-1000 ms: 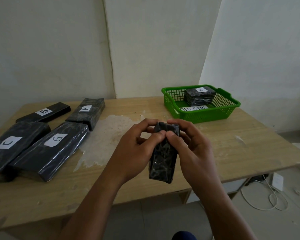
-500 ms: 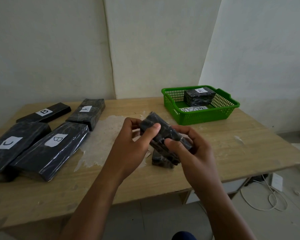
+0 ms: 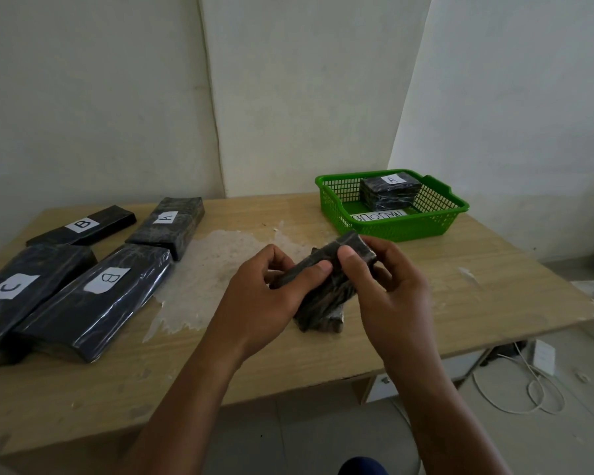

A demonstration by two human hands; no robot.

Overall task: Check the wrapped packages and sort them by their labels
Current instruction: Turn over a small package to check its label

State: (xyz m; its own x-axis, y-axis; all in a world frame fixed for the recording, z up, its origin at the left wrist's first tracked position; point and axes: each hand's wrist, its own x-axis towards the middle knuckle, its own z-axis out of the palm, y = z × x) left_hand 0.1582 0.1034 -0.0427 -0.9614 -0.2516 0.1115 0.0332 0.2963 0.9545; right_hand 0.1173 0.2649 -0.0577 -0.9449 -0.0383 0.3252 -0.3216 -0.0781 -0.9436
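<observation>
Two hands | left hand (image 3: 268,296), right hand (image 3: 388,289) pinch wrapped package (image 3: 323,289) (tilted) | above table (image 3: 494,289)

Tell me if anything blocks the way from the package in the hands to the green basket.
Nothing visible does. Both hands, left hand and right hand, grip the held package; only bare table lies between it and the green basket, which holds a package labelled A.

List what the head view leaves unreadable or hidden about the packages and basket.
- Held package: no label shows; left hand and right hand cover part of it.
- Strip of writing in the green basket: lies upside down, unreadable.
- Package labelled C: near end cut off by the frame's left edge.
</observation>
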